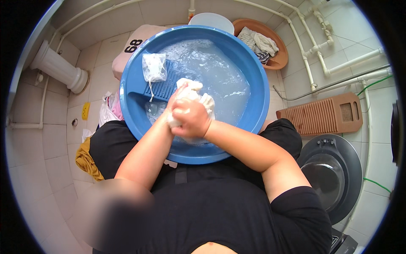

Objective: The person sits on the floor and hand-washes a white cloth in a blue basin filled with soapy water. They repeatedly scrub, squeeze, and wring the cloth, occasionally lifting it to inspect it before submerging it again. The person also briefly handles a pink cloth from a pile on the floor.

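A wet white cloth (207,103) is bunched between my two hands above the large blue basin (259,106). My left hand (172,103) is closed on it from the left. My right hand (192,117) makes a fist around it, close against the left and partly covering it. Bubbly, cloudy water (220,72) fills the basin. Beside my hands, the basin's ridged blue washboard (170,78) slopes down to the water. A small see-through pouch (154,67) with a white drawstring lies on it. The cloth's underside is hidden by my hands.
Behind the basin stand an orange-brown tub (281,59) of laundry and a pale round basin (211,21). At right are a brown washboard (321,115) and a dark grey round-windowed lid (353,169). Clothes (109,111) and a mustard cloth (88,158) lie left, near a white pedestal (61,67).
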`<control>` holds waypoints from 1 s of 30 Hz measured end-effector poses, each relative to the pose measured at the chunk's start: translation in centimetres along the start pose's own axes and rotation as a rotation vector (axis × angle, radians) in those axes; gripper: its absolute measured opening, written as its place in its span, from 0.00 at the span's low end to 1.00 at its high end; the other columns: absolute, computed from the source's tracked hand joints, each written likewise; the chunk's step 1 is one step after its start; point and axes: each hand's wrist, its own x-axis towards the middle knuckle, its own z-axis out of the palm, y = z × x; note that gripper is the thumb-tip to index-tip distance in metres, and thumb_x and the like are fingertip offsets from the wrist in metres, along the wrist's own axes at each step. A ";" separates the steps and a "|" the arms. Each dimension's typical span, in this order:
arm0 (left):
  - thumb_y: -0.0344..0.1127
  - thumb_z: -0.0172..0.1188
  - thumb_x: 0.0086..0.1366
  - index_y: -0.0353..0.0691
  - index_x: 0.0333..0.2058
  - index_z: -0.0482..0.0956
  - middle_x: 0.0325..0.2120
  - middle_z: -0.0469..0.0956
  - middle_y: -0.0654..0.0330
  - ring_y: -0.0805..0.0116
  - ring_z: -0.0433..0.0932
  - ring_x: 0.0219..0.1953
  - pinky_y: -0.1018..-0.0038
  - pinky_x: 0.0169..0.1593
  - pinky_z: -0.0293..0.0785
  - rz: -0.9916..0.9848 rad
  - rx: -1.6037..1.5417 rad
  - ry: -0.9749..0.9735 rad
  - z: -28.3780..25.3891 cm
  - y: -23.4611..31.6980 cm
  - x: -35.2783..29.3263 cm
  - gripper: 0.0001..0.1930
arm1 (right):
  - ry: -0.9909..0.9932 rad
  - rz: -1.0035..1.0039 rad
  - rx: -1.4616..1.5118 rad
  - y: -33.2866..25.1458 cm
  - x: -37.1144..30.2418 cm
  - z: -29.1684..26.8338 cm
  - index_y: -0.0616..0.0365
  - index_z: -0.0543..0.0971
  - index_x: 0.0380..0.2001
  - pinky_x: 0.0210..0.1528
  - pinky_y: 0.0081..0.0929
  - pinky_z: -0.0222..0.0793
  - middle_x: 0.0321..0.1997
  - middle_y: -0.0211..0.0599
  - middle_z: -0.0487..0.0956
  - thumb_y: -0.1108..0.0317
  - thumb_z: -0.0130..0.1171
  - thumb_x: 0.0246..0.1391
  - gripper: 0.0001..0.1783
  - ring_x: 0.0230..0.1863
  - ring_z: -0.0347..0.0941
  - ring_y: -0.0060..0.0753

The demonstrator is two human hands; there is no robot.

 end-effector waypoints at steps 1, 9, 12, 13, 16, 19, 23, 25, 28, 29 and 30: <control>0.48 0.43 0.65 0.40 0.44 0.69 0.34 0.73 0.58 0.65 0.73 0.34 0.68 0.37 0.72 0.097 0.154 0.227 0.3 -0.5 0.0 0.19 | 0.212 -0.030 -0.046 2.2 -0.7 1.3 0.52 0.73 0.20 0.30 0.35 0.68 0.29 0.38 0.73 0.60 0.59 0.32 0.10 0.28 0.71 0.42; 0.50 0.35 0.66 0.41 0.47 0.67 0.42 0.72 0.54 0.62 0.72 0.43 0.66 0.42 0.71 0.214 0.227 0.109 -1.1 -0.9 0.3 0.22 | 0.162 0.274 0.058 1.8 0.4 0.8 0.55 0.74 0.20 0.29 0.34 0.68 0.26 0.43 0.75 0.62 0.56 0.36 0.08 0.27 0.72 0.45; 0.53 0.32 0.66 0.40 0.48 0.67 0.42 0.72 0.53 0.63 0.72 0.44 0.67 0.44 0.71 0.097 0.247 0.274 2.5 -0.9 -0.5 0.25 | 0.123 0.557 0.208 2.1 0.6 0.1 0.57 0.74 0.21 0.33 0.36 0.68 0.27 0.45 0.75 0.61 0.55 0.39 0.10 0.30 0.72 0.50; 0.54 0.32 0.66 0.40 0.48 0.67 0.42 0.72 0.54 0.64 0.72 0.45 0.68 0.44 0.70 0.025 0.309 0.533 4.8 -1.2 -1.0 0.25 | 0.170 0.709 0.271 4.0 0.5 0.4 0.57 0.74 0.22 0.33 0.37 0.68 0.27 0.46 0.75 0.61 0.55 0.39 0.10 0.30 0.72 0.51; 0.50 0.38 0.67 0.35 0.47 0.67 0.41 0.72 0.56 0.67 0.73 0.41 0.72 0.43 0.70 0.243 0.375 0.407 2.5 -2.2 0.4 0.23 | 0.232 1.207 0.016 10.5 -0.2 -0.1 0.60 0.72 0.34 0.38 0.31 0.67 0.33 0.44 0.76 0.67 0.54 0.40 0.14 0.35 0.73 0.39; 0.35 0.48 0.63 0.34 0.42 0.66 0.36 0.73 0.54 0.64 0.74 0.39 0.69 0.42 0.73 0.360 0.430 0.578 2.5 -2.1 0.8 0.12 | 0.162 0.654 -0.548 14.6 -4.5 -0.6 0.58 0.72 0.41 0.47 0.36 0.65 0.42 0.47 0.75 0.61 0.51 0.42 0.21 0.43 0.71 0.51; 0.27 0.54 0.55 0.33 0.40 0.65 0.32 0.71 0.57 0.70 0.71 0.32 0.74 0.37 0.70 0.618 0.636 0.777 1.9 -0.9 0.2 0.13 | -0.459 0.767 -0.075 13.2 -4.9 -1.6 0.61 0.72 0.43 0.49 0.35 0.63 0.44 0.50 0.74 0.48 0.52 0.43 0.30 0.47 0.69 0.50; 0.26 0.54 0.54 0.34 0.40 0.65 0.33 0.71 0.57 0.70 0.71 0.32 0.75 0.37 0.69 0.679 0.805 0.792 0.8 -0.7 0.3 0.14 | -0.696 0.983 0.018 12.5 -3.9 -2.7 0.61 0.72 0.44 0.50 0.35 0.63 0.46 0.51 0.73 0.42 0.51 0.43 0.34 0.49 0.69 0.48; 0.26 0.55 0.52 0.34 0.40 0.64 0.34 0.70 0.57 0.71 0.70 0.32 0.76 0.37 0.68 0.693 0.827 0.831 0.6 -0.5 0.6 0.16 | -0.689 1.248 0.052 15.6 -5.1 -2.8 0.61 0.74 0.44 0.47 0.32 0.66 0.46 0.54 0.73 0.43 0.58 0.35 0.37 0.44 0.72 0.46; 0.26 0.55 0.51 0.34 0.40 0.64 0.34 0.70 0.57 0.71 0.70 0.32 0.76 0.37 0.68 0.704 0.803 0.847 1.1 -0.7 0.6 0.17 | -0.610 1.236 0.075 15.6 -5.3 -3.0 0.61 0.75 0.42 0.46 0.31 0.67 0.44 0.54 0.74 0.44 0.59 0.34 0.35 0.42 0.73 0.46; 0.30 0.54 0.54 0.35 0.42 0.63 0.35 0.70 0.55 0.70 0.70 0.33 0.75 0.37 0.69 0.644 0.710 0.800 1.7 -0.8 0.5 0.17 | -0.450 1.151 0.058 15.4 -5.3 -2.5 0.62 0.76 0.41 0.46 0.30 0.66 0.43 0.53 0.74 0.46 0.59 0.34 0.34 0.42 0.73 0.45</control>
